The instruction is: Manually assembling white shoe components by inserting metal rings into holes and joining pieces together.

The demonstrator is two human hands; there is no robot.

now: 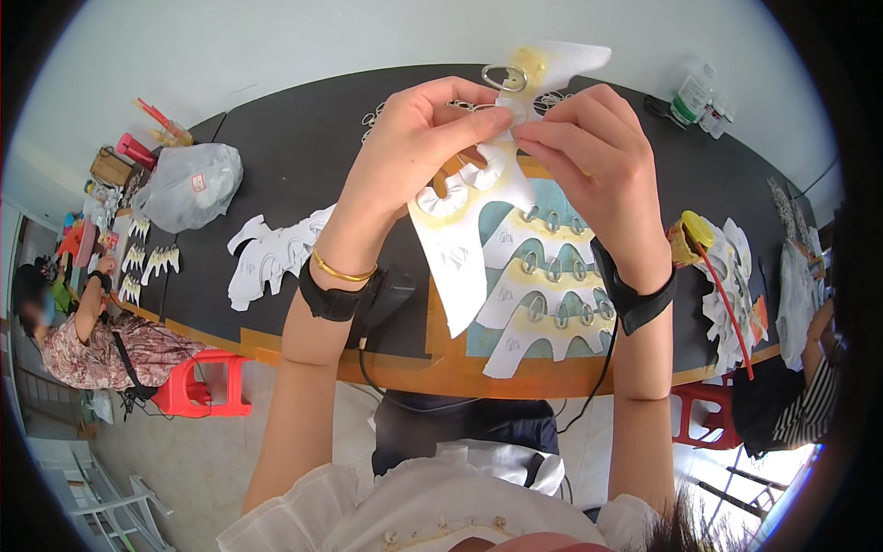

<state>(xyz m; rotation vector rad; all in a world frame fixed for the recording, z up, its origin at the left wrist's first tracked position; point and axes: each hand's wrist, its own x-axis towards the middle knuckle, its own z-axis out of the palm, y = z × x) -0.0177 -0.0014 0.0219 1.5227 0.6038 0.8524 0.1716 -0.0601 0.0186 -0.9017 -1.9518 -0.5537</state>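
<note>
My left hand [418,133] and my right hand [593,152] are raised over the table, fingers pinched on one white scalloped piece [455,258] with yellowish glue stains. It hangs tilted between them. One metal ring [504,78] stands at its upper part, beside my left fingertips. What my right fingertips press is partly hidden by the fingers. Below, several similar white pieces with metal rings in their tabs [552,267] lie in overlapping rows on a blue-green mat [549,198]. Loose metal rings [371,120] lie heaped behind my hands.
A yellow glue pot [682,250] with a red stick [727,304] stands right, by stacked white pieces [736,244]. More white pieces [271,253] and a plastic bag [193,184] lie left. Bottles [692,97] stand at the back. Co-workers [129,354] sit at both sides. A cable [368,373] hangs in front.
</note>
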